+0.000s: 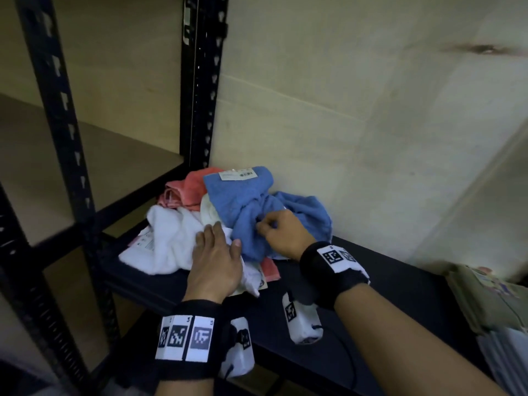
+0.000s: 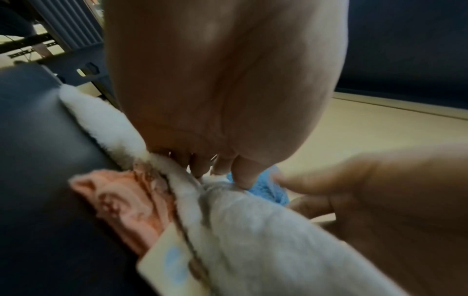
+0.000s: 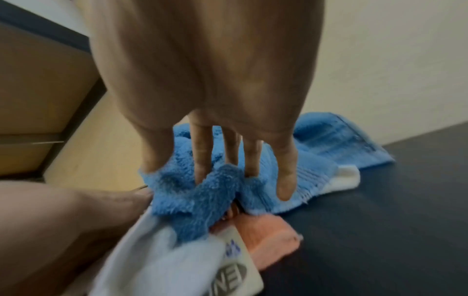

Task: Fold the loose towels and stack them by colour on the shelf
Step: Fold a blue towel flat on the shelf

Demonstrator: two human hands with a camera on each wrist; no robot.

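A loose pile of towels lies on the black shelf board (image 1: 385, 295). My left hand (image 1: 223, 235) rests flat on the white towel (image 1: 171, 238), fingers straight and thumb spread. In the left wrist view its fingertips (image 2: 243, 180) press into a fold of the white towel (image 2: 253, 230), beside the coral towel (image 2: 131, 210). My right hand (image 1: 265, 225) pinches the crumpled blue towel (image 1: 245, 201), which lies over the white one. The right wrist view shows the fingers (image 3: 202, 160) dug into the blue towel (image 3: 197, 200). A coral towel (image 1: 194, 184) sits behind, partly covered.
Black perforated shelf uprights (image 1: 203, 81) stand left of the pile, with a tan shelf board (image 1: 114, 155) beyond them. A pale wall (image 1: 343, 110) backs the shelf. Paper labels (image 1: 235, 175) hang on the towels. Stacked bundles (image 1: 491, 304) sit at the right edge.
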